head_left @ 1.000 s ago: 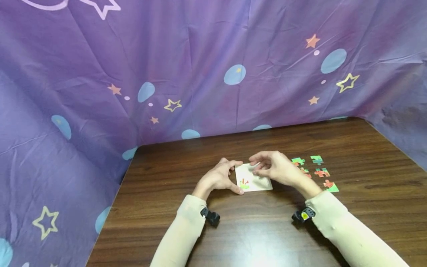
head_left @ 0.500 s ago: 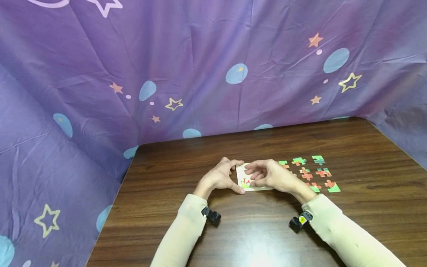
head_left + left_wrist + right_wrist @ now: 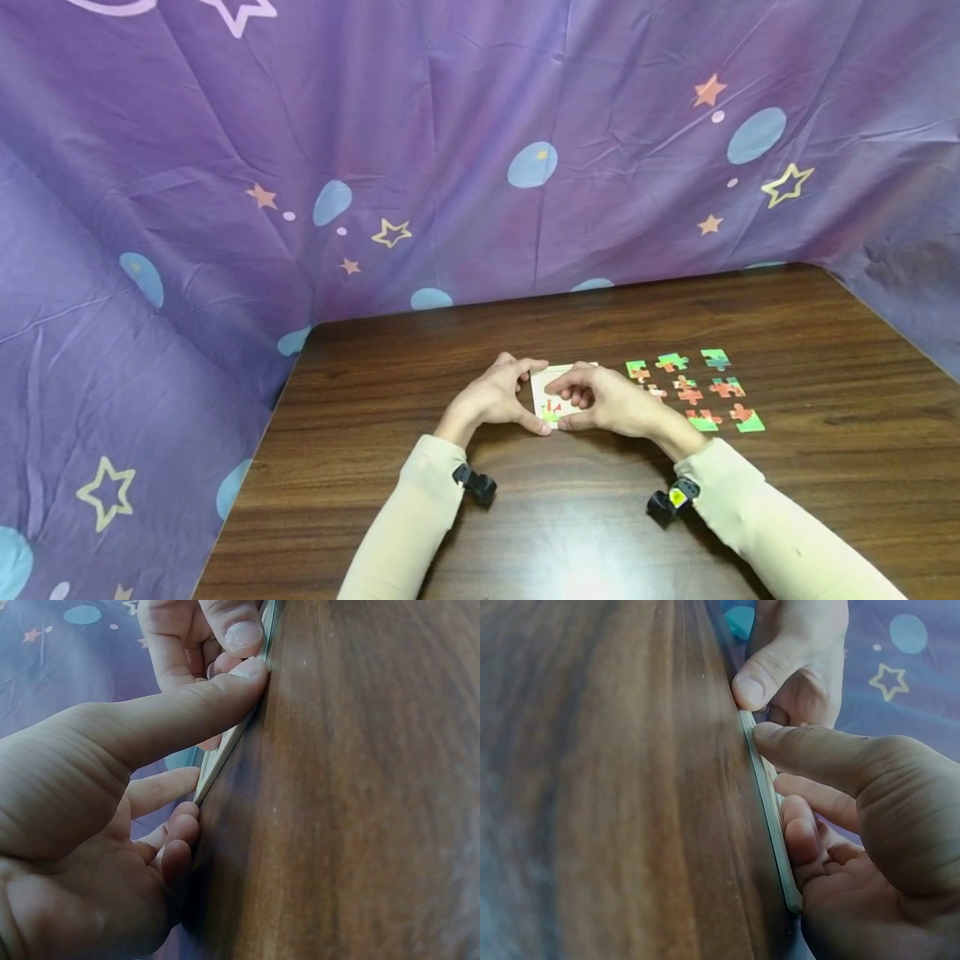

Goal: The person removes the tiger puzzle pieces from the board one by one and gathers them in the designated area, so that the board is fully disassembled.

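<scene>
A white square puzzle board (image 3: 538, 382) lies flat on the table in the head view, with a red and green jigsaw piece (image 3: 551, 409) in its near left corner. My left hand (image 3: 489, 400) holds the board's left side, thumb at the near edge and fingers at the far corner. Over the board is my right hand (image 3: 615, 404); its index finger reaches across toward the piece and its thumb lies along the near edge, close to the left thumb (image 3: 244, 671). The right hand hides the board's right part. Whether it touches the piece cannot be seen.
Several loose jigsaw pieces (image 3: 727, 387) lie in rough rows to the right of the board. The brown wooden table (image 3: 420, 358) ends at a purple patterned cloth (image 3: 450, 167) behind and at the sides. Both wrists wear black cameras (image 3: 476, 485).
My right hand has come left and down from above the board to its near edge, uncovering more loose pieces. The left hand keeps its place at the board's left side.
</scene>
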{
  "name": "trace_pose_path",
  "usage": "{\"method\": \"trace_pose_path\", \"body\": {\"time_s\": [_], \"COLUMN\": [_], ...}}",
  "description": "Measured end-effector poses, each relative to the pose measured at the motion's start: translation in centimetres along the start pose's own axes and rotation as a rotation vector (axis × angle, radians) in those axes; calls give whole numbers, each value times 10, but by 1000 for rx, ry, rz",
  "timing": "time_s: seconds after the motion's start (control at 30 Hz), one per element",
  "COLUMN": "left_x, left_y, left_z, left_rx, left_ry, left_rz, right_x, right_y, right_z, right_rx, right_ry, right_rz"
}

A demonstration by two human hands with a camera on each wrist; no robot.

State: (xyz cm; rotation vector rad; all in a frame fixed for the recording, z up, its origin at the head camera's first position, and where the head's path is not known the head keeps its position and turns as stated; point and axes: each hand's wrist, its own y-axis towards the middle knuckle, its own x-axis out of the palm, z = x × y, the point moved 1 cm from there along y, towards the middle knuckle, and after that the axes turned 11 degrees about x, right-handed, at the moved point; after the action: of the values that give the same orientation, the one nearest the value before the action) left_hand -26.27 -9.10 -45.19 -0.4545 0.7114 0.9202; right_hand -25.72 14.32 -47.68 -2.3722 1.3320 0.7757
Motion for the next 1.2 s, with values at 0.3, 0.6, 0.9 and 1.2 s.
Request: {"method": "trace_pose_path", "body": {"time_s": [0.3, 0.6, 0.9, 1.2], "left_x": [-1, -1, 0, 1], "left_y": [0, 0, 0, 1], "left_z": [1, 1, 2, 1], "left_rx": [4, 15, 20, 16], "left_ry": [0, 4, 14, 7], "left_rz": [3, 6, 9, 9], "right_x": [0, 1, 0, -1], "right_y": [0, 0, 1, 3], "right_z": [-2, -3, -4, -3], "right_rx": [-18, -18, -1, 10], "right_ry": [-42, 5, -6, -15], "right_rz": [-6, -15, -8, -4]}}
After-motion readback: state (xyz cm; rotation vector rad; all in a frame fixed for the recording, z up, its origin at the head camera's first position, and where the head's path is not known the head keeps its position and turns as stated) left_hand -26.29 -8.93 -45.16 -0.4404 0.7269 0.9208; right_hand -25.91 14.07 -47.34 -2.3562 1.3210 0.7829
